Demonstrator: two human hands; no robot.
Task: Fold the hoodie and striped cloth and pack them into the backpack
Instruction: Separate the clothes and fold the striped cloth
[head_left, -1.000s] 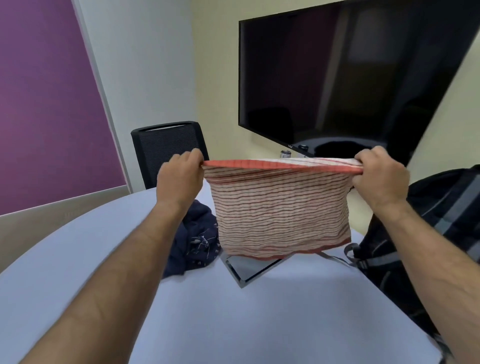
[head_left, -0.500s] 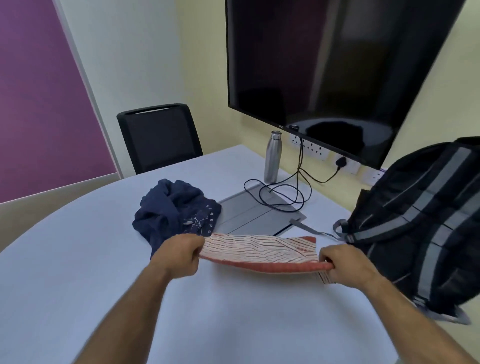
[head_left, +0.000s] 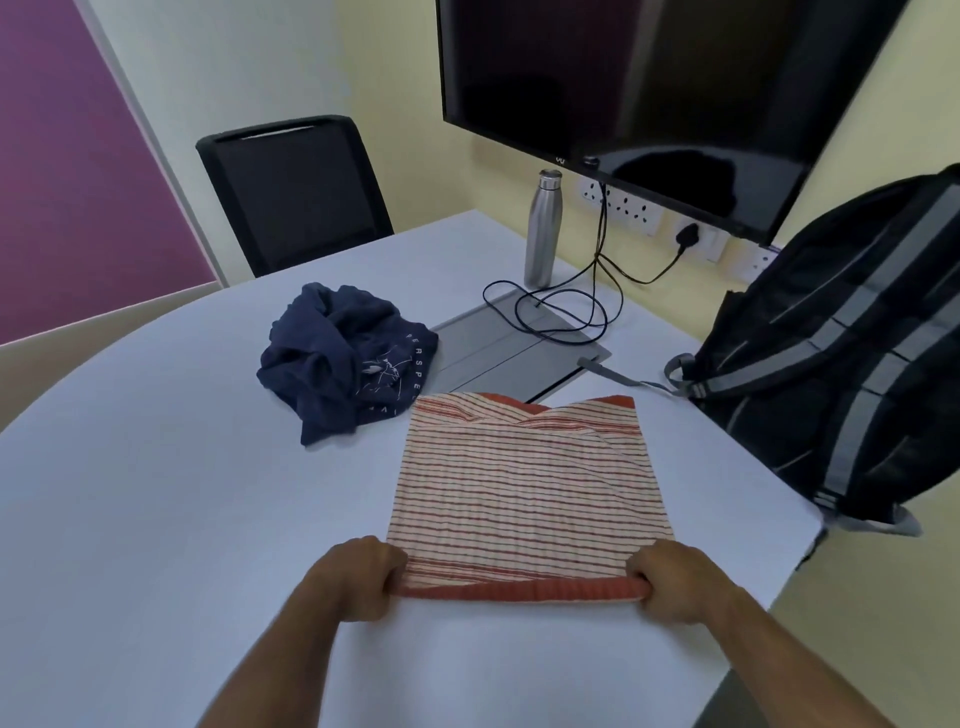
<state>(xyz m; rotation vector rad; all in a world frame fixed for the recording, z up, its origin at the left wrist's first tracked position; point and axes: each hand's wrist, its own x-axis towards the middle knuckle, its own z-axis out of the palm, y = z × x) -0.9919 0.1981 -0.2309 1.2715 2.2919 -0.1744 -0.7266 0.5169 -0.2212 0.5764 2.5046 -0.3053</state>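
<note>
the striped cloth (head_left: 524, 499) is lying flat on the surface (head_left: 156, 519) at lower centre of the frame, already doubled, its red-banded near edge facing the person. the left hand (head_left: 358, 579) is pinching the near left corner and the right hand (head_left: 675, 582) the near right corner; the fingers of both are clenched on the cloth's edge, apparently keeping it taut and square so the layers are lying even for a further fold. the far edge is showing a small uneven overlap at top centre, which may need smoothing.

the hoodie (head_left: 345, 364) is sitting crumpled and unfolded at centre left, just beside the cloth's far left corner, apparently waiting its turn. the backpack (head_left: 841, 353) is standing upright at the right edge of the frame, close enough for packing; whether its opening is unzipped cannot be told. a metal bottle (head_left: 543, 228) and a looped cable (head_left: 561, 306) are lying beyond, well apart from the work.

judgement: cloth folding is partly done, hoodie and packing are outstanding.
</note>
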